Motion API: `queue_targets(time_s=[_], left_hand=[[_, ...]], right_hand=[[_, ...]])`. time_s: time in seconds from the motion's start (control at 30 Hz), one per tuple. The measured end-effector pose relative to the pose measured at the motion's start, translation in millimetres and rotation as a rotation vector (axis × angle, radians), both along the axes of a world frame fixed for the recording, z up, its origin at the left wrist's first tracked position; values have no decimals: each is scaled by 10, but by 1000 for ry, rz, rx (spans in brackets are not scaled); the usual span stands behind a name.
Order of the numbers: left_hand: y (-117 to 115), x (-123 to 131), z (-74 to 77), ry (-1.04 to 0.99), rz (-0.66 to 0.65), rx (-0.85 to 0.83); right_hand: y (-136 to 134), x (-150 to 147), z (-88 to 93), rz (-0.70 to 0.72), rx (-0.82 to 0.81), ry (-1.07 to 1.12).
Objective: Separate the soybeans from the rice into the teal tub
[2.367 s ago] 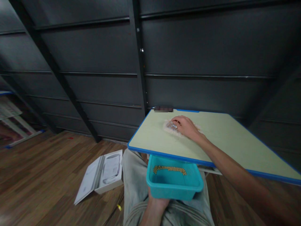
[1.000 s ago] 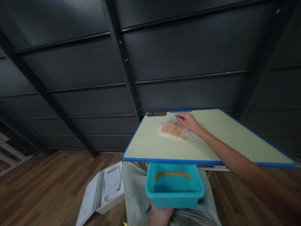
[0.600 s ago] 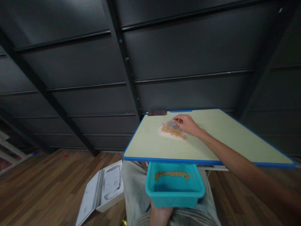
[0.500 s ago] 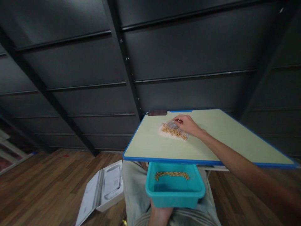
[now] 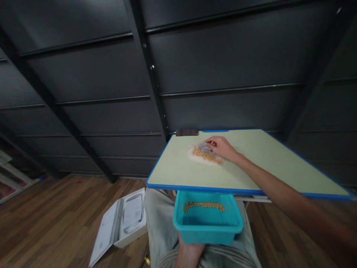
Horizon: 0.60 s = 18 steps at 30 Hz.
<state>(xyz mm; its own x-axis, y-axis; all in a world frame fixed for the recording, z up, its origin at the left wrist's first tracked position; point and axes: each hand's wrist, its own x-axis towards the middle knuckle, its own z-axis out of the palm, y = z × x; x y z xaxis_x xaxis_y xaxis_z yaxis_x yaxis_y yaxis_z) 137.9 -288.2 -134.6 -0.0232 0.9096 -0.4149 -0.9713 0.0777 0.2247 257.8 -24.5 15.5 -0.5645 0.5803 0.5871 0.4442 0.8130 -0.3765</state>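
- R hand (image 5: 220,146): I've got it over the table, fingers curled, thumb & index close tog. at the upper right edge of the heap. Can't tell from here if anything's pinched btwn them.
- Under those fingertips: a clear, shiny patch (image 5: 204,147), prob. plastic film or clear bits, too small & blurry for me to be sure.
- Heap: yellow balls (image 5: 208,154) bunched tog. in the middle, w/ white grains (image 5: 197,159) along the L & near sides. All on the table (image 5: 170,173), nearer its L side; pale green top, blue edging.
- L hand (image 5: 192,248): palm side up against the underside of the basin (image 5: 208,227), below the table's near edge. Fingers hidden by it, so can't tell if spread or tog.
- Basin: turquoise, above the lap, w/ a band of small gold balls (image 5: 204,205) along the far side of its floor, bending toward me at both ends.
- Dark bar (image 5: 186,132) at the table's far L corner, pixelated.
- White box (image 5: 133,216) open on the wood floor (image 5: 61,212), L of the grey trousers (image 5: 159,212).
- Dark panelled wall (image 5: 111,74) behind.
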Motion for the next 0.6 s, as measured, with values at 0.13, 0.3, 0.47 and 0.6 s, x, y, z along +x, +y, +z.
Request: queue_targets(time_s=[0.13,0.3,0.47,0.6], left_hand=[[-13,24,85,-40,-21,-9],[-22,37,44,-51,-40,48],[-34,18,58,-86,-50,26],[-34,29,106,-98,-27,4]], right_hand=[[33,-6,-49,8,-69,42],[8,-9,-42,22,-118,72],[-17,-18,-29,48,-140,91],[-23,-22,-34,83,-157,101]])
